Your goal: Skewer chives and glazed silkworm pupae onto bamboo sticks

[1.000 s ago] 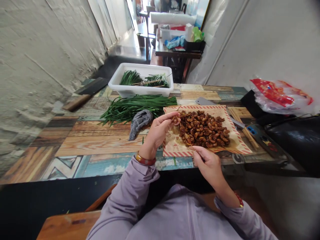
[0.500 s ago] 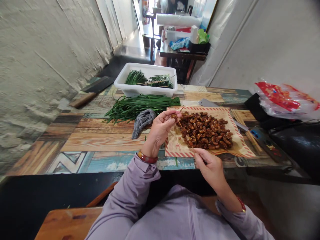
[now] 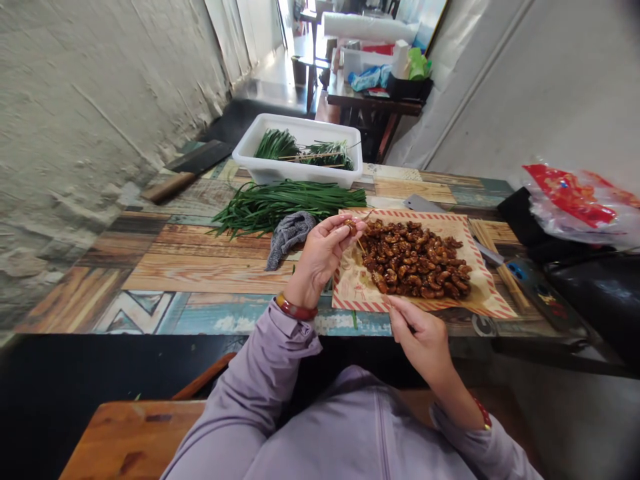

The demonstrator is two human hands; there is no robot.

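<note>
Between the fingertips of my left hand (image 3: 323,250) is a small brown, sauced piece of meat (image 3: 351,227), pinched on a thin wooden skewer (image 3: 361,245). My right hand (image 3: 420,333) is closed around the lower end of the skewer, below and to the right. The skewer slants between the two hands, its middle hard to make out against the food. Just beyond them, a glossy pile of brown meat pieces (image 3: 415,260) covers much of a red-striped paper sheet (image 3: 347,297).
Green chives (image 3: 290,207) lie beside a grey cloth (image 3: 291,237). Behind them a white tub (image 3: 300,175) holds more greens and skewers. A cleaver (image 3: 195,170) rests at left. Bare skewers (image 3: 515,288), a phone (image 3: 543,293) and a red-printed plastic bag (image 3: 575,197) are at right.
The whole view has shifted slightly, with the table's things appearing a little higher and farther right. Both hands keep nearly the same grip and position on the skewer and meat.
</note>
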